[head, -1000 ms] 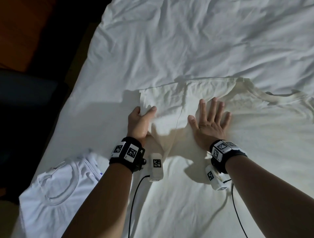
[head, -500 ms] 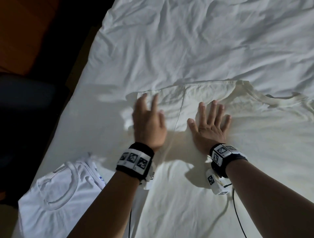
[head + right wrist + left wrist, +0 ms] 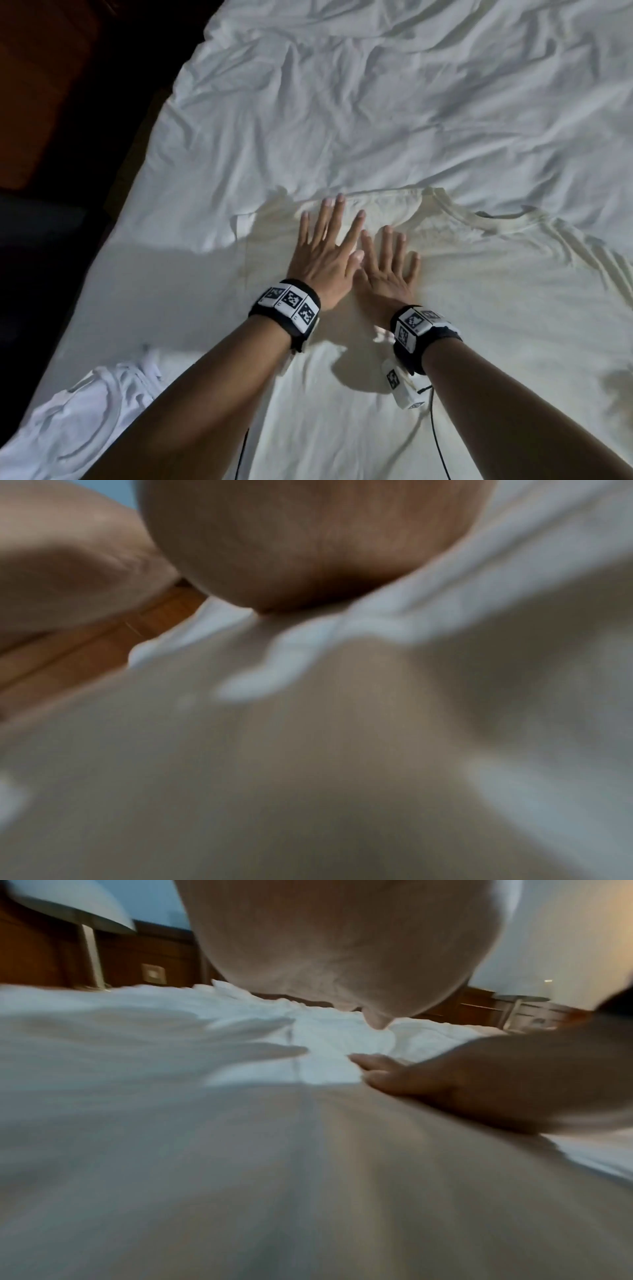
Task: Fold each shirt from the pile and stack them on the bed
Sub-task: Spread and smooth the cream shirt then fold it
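A cream T-shirt (image 3: 479, 308) lies spread flat on the white bed (image 3: 342, 120), its collar (image 3: 462, 212) toward the far right. Its left sleeve is folded in over the body. My left hand (image 3: 325, 246) lies flat on that folded sleeve with fingers straight and spread. My right hand (image 3: 387, 267) presses flat on the shirt just beside it, fingers straight, and the two hands touch at the thumbs. In the left wrist view the cream cloth (image 3: 308, 1177) fills the foreground and the right hand (image 3: 462, 1074) rests on it. The right wrist view is blurred, with cream cloth (image 3: 308, 750) below my palm.
A white T-shirt (image 3: 78, 418) lies folded at the bed's near left corner. The bed's left edge (image 3: 137, 205) drops to a dark floor. Wrinkled sheet stretches beyond the shirt. A lamp (image 3: 68, 907) and wooden furniture (image 3: 479, 1007) stand beyond the bed.
My left hand let go of the sleeve it was pinching, flattened out, and slid right and forward across the folded sleeve until it met the right hand. The right hand stayed pressed in place.
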`<state>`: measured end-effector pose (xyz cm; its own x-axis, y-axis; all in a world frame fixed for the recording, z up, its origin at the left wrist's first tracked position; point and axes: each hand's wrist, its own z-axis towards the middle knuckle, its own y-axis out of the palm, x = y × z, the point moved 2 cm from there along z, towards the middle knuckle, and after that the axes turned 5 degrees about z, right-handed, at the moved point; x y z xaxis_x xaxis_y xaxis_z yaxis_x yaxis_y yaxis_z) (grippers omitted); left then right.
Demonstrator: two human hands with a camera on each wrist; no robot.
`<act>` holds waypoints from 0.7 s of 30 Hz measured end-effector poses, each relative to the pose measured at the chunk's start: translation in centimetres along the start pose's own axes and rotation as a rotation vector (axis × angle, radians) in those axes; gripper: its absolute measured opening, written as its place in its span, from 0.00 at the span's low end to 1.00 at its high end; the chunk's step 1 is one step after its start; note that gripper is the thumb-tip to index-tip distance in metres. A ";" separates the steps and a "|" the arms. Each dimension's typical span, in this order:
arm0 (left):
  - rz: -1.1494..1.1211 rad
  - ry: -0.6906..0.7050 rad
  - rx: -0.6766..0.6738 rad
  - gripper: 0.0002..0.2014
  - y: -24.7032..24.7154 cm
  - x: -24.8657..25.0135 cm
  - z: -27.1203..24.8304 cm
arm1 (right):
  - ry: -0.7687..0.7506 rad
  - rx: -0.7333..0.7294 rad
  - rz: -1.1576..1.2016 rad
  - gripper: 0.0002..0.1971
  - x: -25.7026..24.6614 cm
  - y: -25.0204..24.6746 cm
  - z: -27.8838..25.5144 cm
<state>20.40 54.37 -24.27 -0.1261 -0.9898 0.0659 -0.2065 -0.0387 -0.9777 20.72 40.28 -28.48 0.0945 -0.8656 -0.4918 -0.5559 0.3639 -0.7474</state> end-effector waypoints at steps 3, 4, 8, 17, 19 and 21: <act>0.099 -0.008 -0.178 0.34 1.5 0.0 1.6 | -0.098 0.024 0.061 0.35 1.2 -2.6 -1.4; 0.109 -0.095 -0.207 0.34 1.9 -1.0 1.7 | -0.137 0.063 0.039 0.35 2.0 -3.6 -2.1; 0.038 -0.332 -0.085 0.36 0.8 -0.5 2.0 | -0.171 0.145 -0.214 0.35 6.0 -6.4 -4.5; 0.122 -0.048 -0.143 0.35 3.1 3.6 4.7 | -0.014 0.173 -0.314 0.35 13.3 -7.4 -2.4; 0.093 -0.212 -0.132 0.35 2.4 2.8 4.9 | 0.028 0.220 -0.268 0.35 13.6 -7.7 -2.6; 0.074 -0.255 -0.119 0.36 1.2 4.5 4.8 | 0.067 0.283 -0.216 0.35 13.2 -7.8 -3.1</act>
<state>24.24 49.16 -26.12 0.1001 -0.9924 -0.0717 -0.3197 0.0361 -0.9468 23.70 24.93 -27.78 0.1257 -0.9502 -0.2853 -0.2775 0.2424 -0.9296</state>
